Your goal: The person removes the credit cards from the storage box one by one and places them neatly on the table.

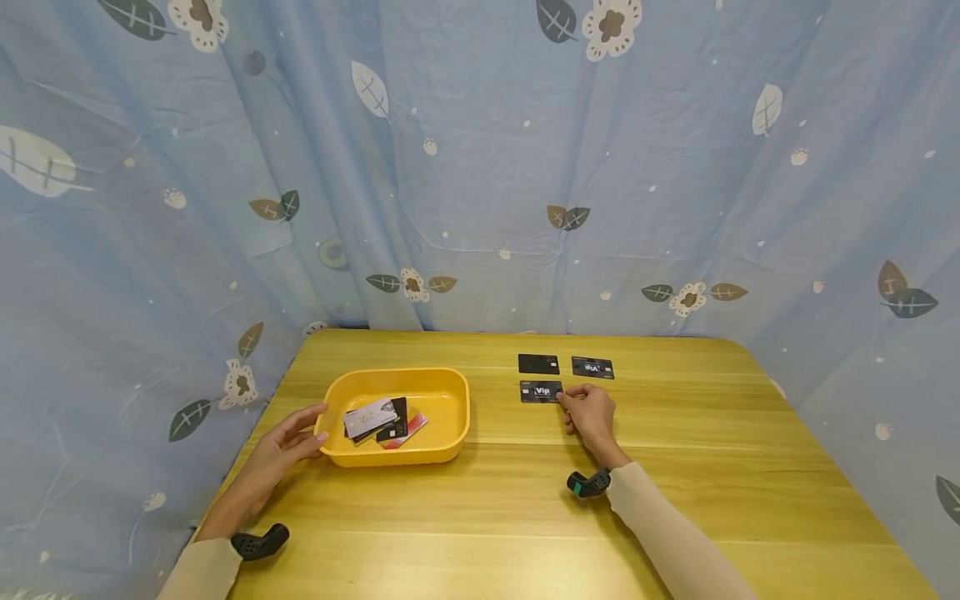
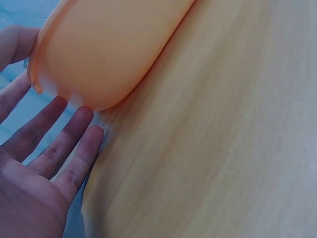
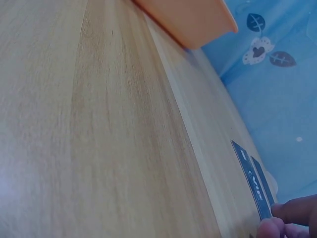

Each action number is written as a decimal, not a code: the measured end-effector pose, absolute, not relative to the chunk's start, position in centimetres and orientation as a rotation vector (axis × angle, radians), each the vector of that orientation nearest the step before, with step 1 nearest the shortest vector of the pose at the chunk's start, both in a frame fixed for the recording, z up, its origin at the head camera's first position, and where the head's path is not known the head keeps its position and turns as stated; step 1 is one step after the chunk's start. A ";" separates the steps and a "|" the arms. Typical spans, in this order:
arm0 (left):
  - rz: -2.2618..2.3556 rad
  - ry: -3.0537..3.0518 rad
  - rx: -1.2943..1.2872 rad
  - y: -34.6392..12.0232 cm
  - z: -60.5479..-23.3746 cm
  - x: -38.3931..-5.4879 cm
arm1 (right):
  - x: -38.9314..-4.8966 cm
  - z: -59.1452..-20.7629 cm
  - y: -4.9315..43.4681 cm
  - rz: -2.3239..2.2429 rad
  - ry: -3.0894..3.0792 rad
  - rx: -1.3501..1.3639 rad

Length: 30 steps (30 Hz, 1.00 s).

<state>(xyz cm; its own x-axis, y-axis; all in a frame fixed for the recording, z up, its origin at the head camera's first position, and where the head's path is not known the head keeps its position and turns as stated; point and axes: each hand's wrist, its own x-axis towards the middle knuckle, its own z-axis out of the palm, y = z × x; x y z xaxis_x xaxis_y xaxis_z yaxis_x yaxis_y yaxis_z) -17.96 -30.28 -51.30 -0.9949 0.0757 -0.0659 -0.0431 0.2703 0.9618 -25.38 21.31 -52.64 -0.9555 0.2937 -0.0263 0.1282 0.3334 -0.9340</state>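
A yellow plastic basket [image 1: 442, 452] stands on the left part of the table. Several cards [image 1: 371, 417] lie in a loose pile inside it, a pale "Vip" card on top. My left hand [image 1: 288, 442] holds the basket's left rim, its other fingers [image 2: 81, 148] spread against the outer wall. On the right, my right hand [image 1: 592, 417] pinches the right end of a black "Vip" card [image 1: 538, 392], which lies on the tabletop. Just behind that card is a plain black card [image 1: 537, 364]. Another dark card [image 1: 592, 367], its "Vip" print upside down, sits to the right of it.
The wooden table [image 1: 420, 533] ends at a back edge close behind the cards. A blue curtain [image 1: 480, 167] with leaves and flowers hangs behind and along the sides. Each wrist wears a black strap device [image 1: 258, 542].
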 end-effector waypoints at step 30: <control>1.837 2.441 0.032 -30.4 -51.6 -17.9 | -25.6 -49.4 19.3 1.844 -2.465 -0.135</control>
<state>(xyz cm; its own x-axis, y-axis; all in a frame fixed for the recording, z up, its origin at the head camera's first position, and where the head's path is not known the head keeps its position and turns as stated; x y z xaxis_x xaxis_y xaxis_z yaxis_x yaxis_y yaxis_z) -17.93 -30.36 -51.57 -0.9961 0.0683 -0.0564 -0.0353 0.2779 0.9600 -25.60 19.26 -49.43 -0.9944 0.1058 -0.0045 0.0342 0.2804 -0.9593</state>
